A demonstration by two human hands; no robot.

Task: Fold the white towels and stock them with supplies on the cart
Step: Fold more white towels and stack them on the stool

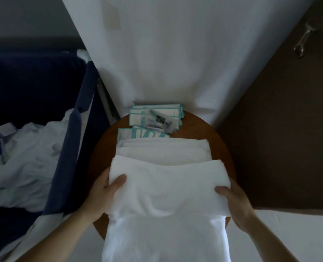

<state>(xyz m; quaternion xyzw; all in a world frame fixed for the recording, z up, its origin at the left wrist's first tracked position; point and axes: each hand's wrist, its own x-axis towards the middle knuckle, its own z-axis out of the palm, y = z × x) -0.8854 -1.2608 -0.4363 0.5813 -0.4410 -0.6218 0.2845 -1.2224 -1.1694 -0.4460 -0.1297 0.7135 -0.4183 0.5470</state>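
Hanging off the near edge of the worktop (219, 144), the towel (166, 186) could slide floorward if a side slips; left grip (103, 191) and right grip (234, 203) each pinch a side, thumbs on top. Pushed forward, it would shove the stack (164, 150) into the packets (155, 118) at the far rim; bare room lies right.
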